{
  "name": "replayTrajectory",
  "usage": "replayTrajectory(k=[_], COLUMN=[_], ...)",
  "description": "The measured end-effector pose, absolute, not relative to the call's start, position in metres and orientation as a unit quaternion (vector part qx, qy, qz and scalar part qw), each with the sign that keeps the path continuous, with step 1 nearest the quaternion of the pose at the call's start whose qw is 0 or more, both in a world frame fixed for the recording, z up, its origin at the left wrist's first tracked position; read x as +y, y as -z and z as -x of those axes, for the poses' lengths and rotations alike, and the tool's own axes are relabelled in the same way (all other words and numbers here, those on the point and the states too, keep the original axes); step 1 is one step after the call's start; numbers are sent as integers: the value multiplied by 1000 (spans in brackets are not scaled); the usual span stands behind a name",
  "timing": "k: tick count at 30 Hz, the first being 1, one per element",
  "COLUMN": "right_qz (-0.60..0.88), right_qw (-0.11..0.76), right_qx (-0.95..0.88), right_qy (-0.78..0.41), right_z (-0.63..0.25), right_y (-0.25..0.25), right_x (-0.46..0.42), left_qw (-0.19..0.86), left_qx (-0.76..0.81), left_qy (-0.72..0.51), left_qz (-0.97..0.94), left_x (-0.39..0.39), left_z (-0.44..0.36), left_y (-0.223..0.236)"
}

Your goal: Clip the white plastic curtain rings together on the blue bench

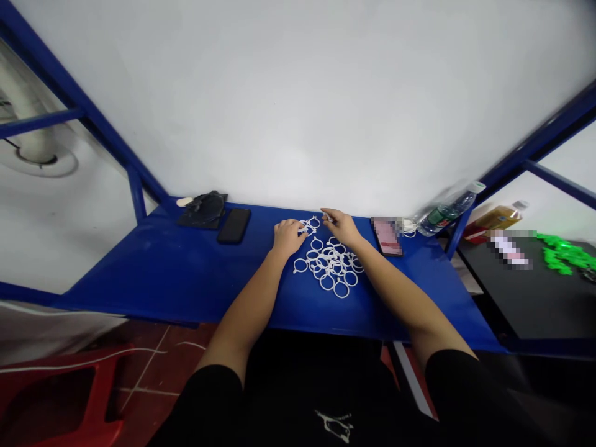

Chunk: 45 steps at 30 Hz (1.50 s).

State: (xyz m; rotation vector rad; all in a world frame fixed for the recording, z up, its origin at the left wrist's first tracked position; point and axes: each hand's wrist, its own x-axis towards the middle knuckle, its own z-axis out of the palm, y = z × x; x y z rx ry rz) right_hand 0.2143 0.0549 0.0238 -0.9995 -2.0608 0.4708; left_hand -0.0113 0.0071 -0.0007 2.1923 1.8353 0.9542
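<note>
A loose pile of white curtain rings (341,289), each with a small eyelet, lies on the blue tabletop (186,273) between my forearms. My left hand (287,237) rests at the upper left of the pile, its fingers curled onto a few linked rings (315,222) that stick out past the fingertips. Just right of it, my right hand (341,227) is raised slightly above the table with thumb and fingers pinched together. A small white piece (329,217) shows between those fingers; its full shape is hidden.
A black phone (234,225) and a crumpled black bag (205,210) lie at the left. On the right are another phone (386,236), a white cable (410,227) and a clear bottle (449,212). Blue frame bars flank the table; a white wall (298,112) stands behind.
</note>
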Motion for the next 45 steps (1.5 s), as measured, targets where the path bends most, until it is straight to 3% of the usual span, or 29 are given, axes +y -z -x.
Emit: replayTrajectory(k=[4,8,13,20,25,38,45], right_qz=[417,414,397,335,353,402,400], right_qw=[467,485,505,504,484,462,458], right_qx=[-739,-699,-661,-641,-670,-751,-763], right_qy=[-250,-323,-387,-473,-439,-248,-218], right_z=[-231,-249,-248,-239,-248,-246,-248], right_y=[-30,-31,-24,-20,-21,-28,-31], right_x=[22,-16,-41,-52,-52,-59,-59], left_qw=[46,33,41,55,41,33,42], left_qx=[561,427,317,357,349,325,302], left_qy=[-400,-477,-421,-438,-474,-388,-384], left_qz=[-723,-768,-849,-824,-807,-862,-871], left_x=[-1,-21,-41,-34,-33,-38,-41], left_z=[3,-18,-44,-40,-40,-39,-39], left_y=[-13,-28,-30,-21,-19,-20,-23])
